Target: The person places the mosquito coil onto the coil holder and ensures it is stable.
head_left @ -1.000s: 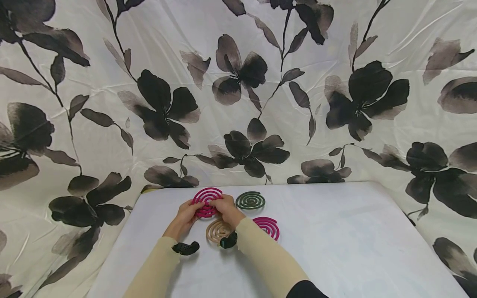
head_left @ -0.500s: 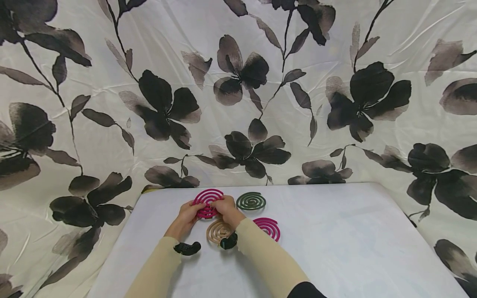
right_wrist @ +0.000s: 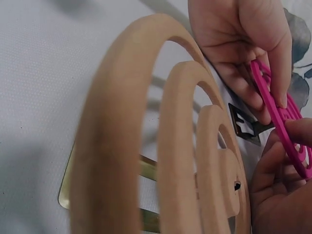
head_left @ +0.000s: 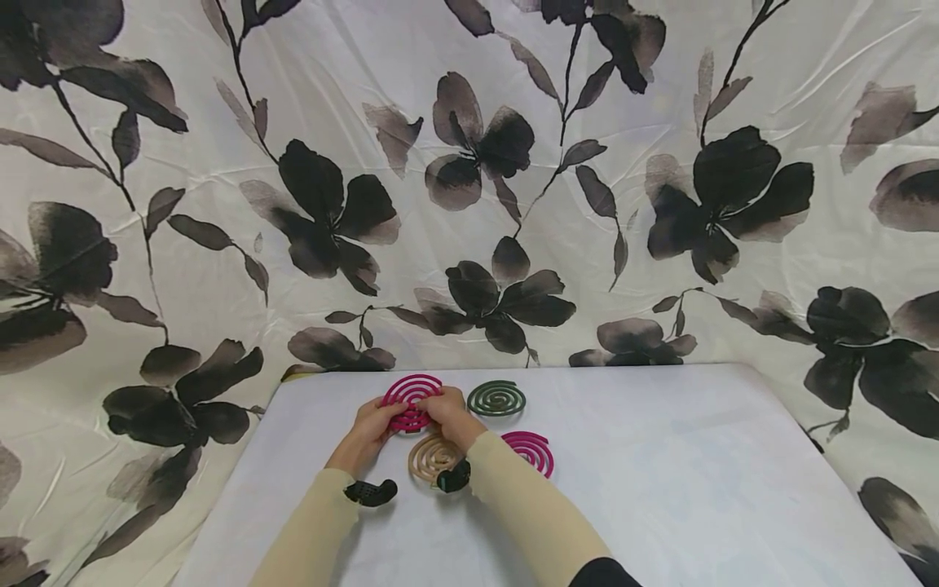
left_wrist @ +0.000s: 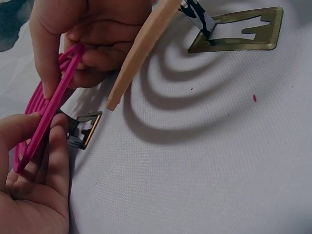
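Note:
Both hands hold a bright pink mosquito coil [left_wrist: 63, 90] near the back left of the table, tilted up toward the head camera. My left hand [head_left: 370, 428] pinches its left side, thumb on the face and fingers beneath. Opposite, my right hand [head_left: 451, 416] grips the right side, with its thumb near the middle. A small dark metal stand [left_wrist: 87, 117] with cut-outs sits under the coil, its prong reaching up to the coil's underside. Just in front, a tan coil [right_wrist: 112, 122] rests raised on a brass-coloured stand [left_wrist: 275, 29], partly beneath my right wrist.
A dark green coil [head_left: 473, 399] lies right of my right hand. Another pink coil [head_left: 546, 461] is partly covered by the right forearm. All are on a white-covered table [head_left: 675, 481]; a flowered cloth [head_left: 623, 73] hangs behind its far edge.
Both hands keep their hold on the pink coil, with hardly any finger movement. The whole head view shifts slightly down and to the right.

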A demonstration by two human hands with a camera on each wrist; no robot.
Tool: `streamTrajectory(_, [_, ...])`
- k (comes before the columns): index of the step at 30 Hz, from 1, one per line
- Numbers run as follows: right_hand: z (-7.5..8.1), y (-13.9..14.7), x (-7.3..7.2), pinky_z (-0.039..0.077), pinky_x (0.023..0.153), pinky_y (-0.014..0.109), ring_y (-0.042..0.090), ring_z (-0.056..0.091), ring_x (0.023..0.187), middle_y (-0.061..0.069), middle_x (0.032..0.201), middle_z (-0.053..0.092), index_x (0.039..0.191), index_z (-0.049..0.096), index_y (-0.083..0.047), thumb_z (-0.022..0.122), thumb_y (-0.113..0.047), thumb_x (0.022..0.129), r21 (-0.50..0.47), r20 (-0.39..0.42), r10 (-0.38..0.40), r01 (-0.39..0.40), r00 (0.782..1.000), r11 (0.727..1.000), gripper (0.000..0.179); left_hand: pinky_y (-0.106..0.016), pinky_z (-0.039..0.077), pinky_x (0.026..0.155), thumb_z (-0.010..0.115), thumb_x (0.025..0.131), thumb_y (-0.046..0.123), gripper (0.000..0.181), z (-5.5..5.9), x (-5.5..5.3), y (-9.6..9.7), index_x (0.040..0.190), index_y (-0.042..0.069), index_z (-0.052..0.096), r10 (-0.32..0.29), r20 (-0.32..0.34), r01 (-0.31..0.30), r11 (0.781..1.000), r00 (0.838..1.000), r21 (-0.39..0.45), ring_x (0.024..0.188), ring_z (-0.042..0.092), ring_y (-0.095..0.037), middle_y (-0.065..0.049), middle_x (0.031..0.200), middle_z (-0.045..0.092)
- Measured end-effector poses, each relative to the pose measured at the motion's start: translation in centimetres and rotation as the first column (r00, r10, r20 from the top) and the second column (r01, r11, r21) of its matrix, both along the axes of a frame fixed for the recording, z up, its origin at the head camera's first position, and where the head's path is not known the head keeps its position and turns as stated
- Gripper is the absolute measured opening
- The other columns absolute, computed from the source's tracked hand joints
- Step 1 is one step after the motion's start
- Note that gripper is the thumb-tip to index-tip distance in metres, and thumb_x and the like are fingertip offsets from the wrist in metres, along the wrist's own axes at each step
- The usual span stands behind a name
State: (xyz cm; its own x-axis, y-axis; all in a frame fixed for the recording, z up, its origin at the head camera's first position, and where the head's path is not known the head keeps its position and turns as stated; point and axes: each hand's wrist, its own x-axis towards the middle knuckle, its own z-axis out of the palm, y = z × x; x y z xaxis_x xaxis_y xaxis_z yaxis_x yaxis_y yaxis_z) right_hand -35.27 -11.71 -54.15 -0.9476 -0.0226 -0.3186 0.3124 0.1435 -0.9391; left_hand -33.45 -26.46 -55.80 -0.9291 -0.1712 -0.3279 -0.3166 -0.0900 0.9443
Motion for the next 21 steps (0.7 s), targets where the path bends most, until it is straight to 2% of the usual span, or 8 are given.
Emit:
streamTrajectory(6, [-0.26,-0.04,0.01,0.047,0.054,0.021,0.015,0.058,0.074,0.009,0.097,0.062,0.115,0.061,0.002,0.074,-0.007,0.083,-0.036,-0.015,0.006,-0.007,1.0,0.999,0.036,-0.017,0.052,0.067,0.063,0.094,0.009,0.05,-0.11,0.13,-0.04,0.136,-0.009,0.042,-0.009,-0.011,0.009,1.0,1.0,0.001,0.081,0.058,-0.006,-0.019,0.121,0.055])
streamTrajectory(14, [0.12,0.15,-0.01,0.048,0.057,0.022,0.015,0.058,0.08,0.01,0.103,0.063,0.123,0.059,0.002,0.074,-0.006,0.083,-0.054,-0.027,0.021,-0.022,0.999,0.998,0.043,-0.017,0.052,0.069,0.064,0.094,0.011,0.05,0.02,0.05,-0.01,0.136,-0.007,0.043,-0.008,-0.029,0.008,1.0,1.0,-0.015,0.085,0.058,-0.007,-0.019,0.124,0.054])
streamTrajectory(21, [-0.1,0.07,0.23,0.046,0.056,0.021,0.015,0.057,0.076,0.01,0.1,0.063,0.122,0.058,0.003,0.073,-0.007,0.083,-0.047,-0.022,0.019,-0.02,1.0,0.999,0.043,-0.02,0.053,0.075,0.065,0.094,0.011,0.054,-0.2,0.11,0.04,0.138,-0.008,0.041,0.0,-0.025,-0.001,1.0,1.0,-0.019,0.09,0.06,-0.01,-0.022,0.129,0.052])
